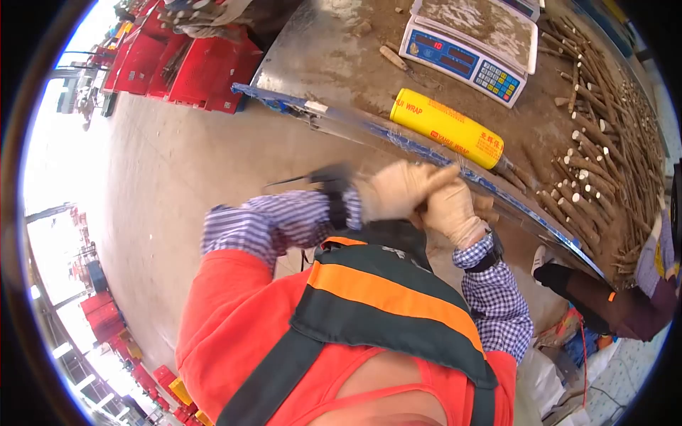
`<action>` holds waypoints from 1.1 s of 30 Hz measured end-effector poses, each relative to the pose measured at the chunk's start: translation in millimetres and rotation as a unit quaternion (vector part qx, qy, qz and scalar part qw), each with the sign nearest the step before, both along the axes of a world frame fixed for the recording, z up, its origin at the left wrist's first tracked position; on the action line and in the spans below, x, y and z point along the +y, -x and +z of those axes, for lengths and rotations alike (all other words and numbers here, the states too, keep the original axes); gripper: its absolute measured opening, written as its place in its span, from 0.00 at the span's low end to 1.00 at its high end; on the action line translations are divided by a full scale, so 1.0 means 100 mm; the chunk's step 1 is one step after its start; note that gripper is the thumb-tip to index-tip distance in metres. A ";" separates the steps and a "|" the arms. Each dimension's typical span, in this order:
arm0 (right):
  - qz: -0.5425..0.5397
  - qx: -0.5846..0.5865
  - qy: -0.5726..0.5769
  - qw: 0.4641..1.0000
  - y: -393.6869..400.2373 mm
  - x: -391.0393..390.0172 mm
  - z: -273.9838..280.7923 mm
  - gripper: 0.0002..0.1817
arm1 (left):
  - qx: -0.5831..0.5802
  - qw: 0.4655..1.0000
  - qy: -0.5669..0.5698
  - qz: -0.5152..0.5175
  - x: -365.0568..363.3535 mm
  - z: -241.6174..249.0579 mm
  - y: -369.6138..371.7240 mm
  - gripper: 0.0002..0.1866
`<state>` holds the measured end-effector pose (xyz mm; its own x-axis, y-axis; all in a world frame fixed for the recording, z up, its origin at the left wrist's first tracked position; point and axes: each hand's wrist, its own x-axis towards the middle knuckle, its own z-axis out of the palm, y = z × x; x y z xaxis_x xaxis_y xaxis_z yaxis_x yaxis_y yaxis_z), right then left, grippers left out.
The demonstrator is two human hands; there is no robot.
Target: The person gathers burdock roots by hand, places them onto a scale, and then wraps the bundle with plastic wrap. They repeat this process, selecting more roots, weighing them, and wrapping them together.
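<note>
Both my hands wear cream gloves and meet in front of my chest, just off the table's near edge. My left hand (399, 190) is blurred by motion, its fingers curled and reaching against the right hand. My right hand (452, 211) is closed too. Brown, stick-like ends (484, 206) show beside it; whether it grips them is hidden. A dark blurred object (332, 176) sits at my left wrist, with a thin dark rod pointing left. Just beyond my hands, a yellow roll of wrap (446, 128) lies along the table edge.
The metal table (320, 53) has a blue edge and scattered dirt. On it stand a digital scale (469, 53), a short wooden-handled tool (393, 58) and a long pile of cut brown sticks (604, 156). Red crates (206, 71) stand left; another person (618, 302) is at right.
</note>
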<state>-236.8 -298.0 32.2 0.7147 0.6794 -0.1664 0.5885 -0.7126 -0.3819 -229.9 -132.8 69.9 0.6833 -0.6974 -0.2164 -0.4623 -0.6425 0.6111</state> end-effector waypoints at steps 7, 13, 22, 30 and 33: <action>-0.220 -0.314 -0.154 0.911 -0.49 0.44 0.54 0.24 | -0.168 0.964 -0.193 0.066 1.59 0.10 -1.21 0.28; -0.316 -0.115 -0.157 0.929 -0.30 -0.25 0.08 0.20 | 0.126 0.959 -0.173 0.186 3.29 -1.03 -2.07 0.37; -0.682 -0.048 -0.155 0.714 -0.03 -2.56 -0.08 0.28 | 0.162 0.986 0.016 0.014 0.73 0.12 -2.42 0.21; -0.769 -0.052 -0.239 0.591 -0.58 -4.44 -0.43 0.44 | 0.224 0.952 0.169 -0.125 -3.71 -0.54 -2.36 0.41; -0.745 0.092 -0.436 0.496 -0.88 -4.40 -0.34 0.51 | 0.153 0.981 0.094 -0.074 -4.89 -0.72 -2.46 0.43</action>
